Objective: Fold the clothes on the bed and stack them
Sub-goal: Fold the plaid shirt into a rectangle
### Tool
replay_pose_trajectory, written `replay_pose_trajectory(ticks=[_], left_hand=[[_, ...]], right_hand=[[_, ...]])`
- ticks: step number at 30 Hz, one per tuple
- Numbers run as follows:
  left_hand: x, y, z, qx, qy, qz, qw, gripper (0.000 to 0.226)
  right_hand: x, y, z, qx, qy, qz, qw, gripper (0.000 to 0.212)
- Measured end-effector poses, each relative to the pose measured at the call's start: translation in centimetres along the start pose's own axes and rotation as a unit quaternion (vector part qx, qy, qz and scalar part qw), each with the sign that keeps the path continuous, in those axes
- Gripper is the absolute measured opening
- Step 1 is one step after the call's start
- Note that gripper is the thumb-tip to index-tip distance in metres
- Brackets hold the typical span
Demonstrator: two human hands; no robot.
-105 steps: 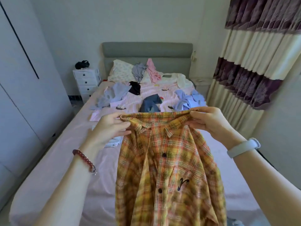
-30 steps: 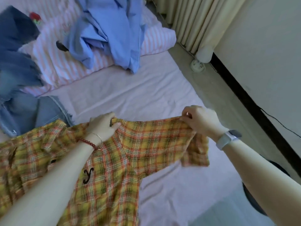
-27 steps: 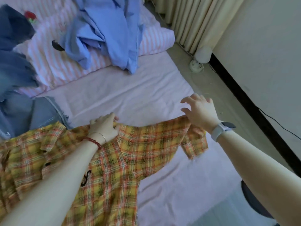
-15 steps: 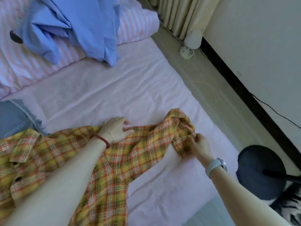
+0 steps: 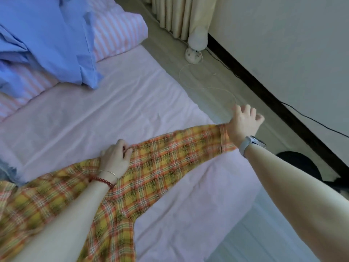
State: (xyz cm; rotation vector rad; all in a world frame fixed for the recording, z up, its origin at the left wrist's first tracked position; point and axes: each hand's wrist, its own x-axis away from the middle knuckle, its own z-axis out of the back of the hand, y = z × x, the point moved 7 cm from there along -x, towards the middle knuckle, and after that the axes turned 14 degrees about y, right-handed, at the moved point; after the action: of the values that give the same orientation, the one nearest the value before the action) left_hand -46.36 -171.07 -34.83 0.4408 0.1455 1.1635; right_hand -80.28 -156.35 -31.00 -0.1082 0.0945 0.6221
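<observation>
A yellow and orange plaid shirt [image 5: 160, 163] lies on the pink bed sheet [image 5: 113, 110], with one sleeve stretched out flat toward the bed's right edge. My left hand [image 5: 115, 159] presses on the shirt at the shoulder end of that sleeve. My right hand [image 5: 243, 123] is at the cuff, at the edge of the bed; its fingers are spread and hold nothing. My left forearm hides part of the shirt body, which runs out of view at the lower left.
A crumpled blue garment [image 5: 47, 35] lies on a pink striped quilt [image 5: 117, 29] at the top left. A scrap of denim [image 5: 7, 171] shows at the left edge. On the floor to the right are a power strip [image 5: 192, 54], loose cables, a curtain [image 5: 179, 14] and a dark stool [image 5: 300, 165].
My right hand has slid outward from the bunched cuff, and the sleeve now lies straight and flat. That hand has let go of the cuff. My left hand has stayed on the shoulder.
</observation>
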Motion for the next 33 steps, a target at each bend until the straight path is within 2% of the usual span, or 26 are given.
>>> replay_pose_trajectory(ticks=[2,4,6,8,10,14,17,19,20,23,26,29,31,33], left_hand=[[0.2,0.0,-0.8,-0.01,-0.007,0.006,1.0,0.009],[0.4,0.0,-1.2,-0.017,0.002,0.013,1.0,0.006],[0.4,0.0,-1.2,-0.029,0.015,0.012,0.999,0.005],[0.3,-0.2,-0.8,-0.037,0.025,0.013,0.999,0.006],[0.6,-0.6,-0.1,-0.037,0.03,0.018,0.999,0.01],[3.4,-1.4,3.0,0.014,0.079,0.092,0.993,0.026],[8.9,-3.0,5.9,0.058,0.148,0.124,0.979,0.025],[13.7,-5.1,7.3,0.07,0.179,0.173,0.966,0.026],[16.4,-6.5,7.7,0.067,0.184,0.214,0.957,0.027],[24.7,-11.1,8.1,0.059,0.185,0.354,0.915,0.03],[32.3,-15.0,8.7,0.049,0.202,0.444,0.872,0.04],[38.6,-18.3,8.5,0.05,0.195,0.502,0.841,0.056],[41.9,-20.4,7.3,0.065,0.152,0.54,0.825,0.065],[44.1,-22.1,5.6,0.089,0.093,0.54,0.831,0.062]], right_hand=[[2.2,-2.3,-0.1,-0.021,0.01,0.065,0.998,0.047],[6.5,-6.2,-0.2,-0.089,0.009,0.184,0.979,0.042],[11.6,-9.4,-1.4,-0.132,-0.071,0.294,0.944,0.046],[15.1,-9.4,-4.2,-0.093,-0.197,0.325,0.92,0.049],[16.0,-7.7,-6.4,-0.045,-0.265,0.303,0.914,0.049],[15.6,-8.5,-5.5,-0.037,-0.246,0.265,0.932,0.053],[17.7,-11.0,-1.5,-0.156,-0.145,0.2,0.956,0.047],[20.8,-12.5,0.9,-0.248,-0.096,0.205,0.942,0.04],[23.1,-13.0,1.5,-0.277,-0.103,0.211,0.932,0.037],[30.7,-13.8,1.6,-0.307,-0.214,0.188,0.908,0.027],[38.3,-12.6,-0.1,-0.273,-0.331,0.112,0.896,0.025],[44.0,-11.3,-1.0,-0.246,-0.383,0.037,0.89,0.019],[47.0,-10.4,-1.4,-0.232,-0.401,-0.024,0.886,0.022],[49.7,-9.6,-1.9,-0.21,-0.406,-0.065,0.887,0.025]])
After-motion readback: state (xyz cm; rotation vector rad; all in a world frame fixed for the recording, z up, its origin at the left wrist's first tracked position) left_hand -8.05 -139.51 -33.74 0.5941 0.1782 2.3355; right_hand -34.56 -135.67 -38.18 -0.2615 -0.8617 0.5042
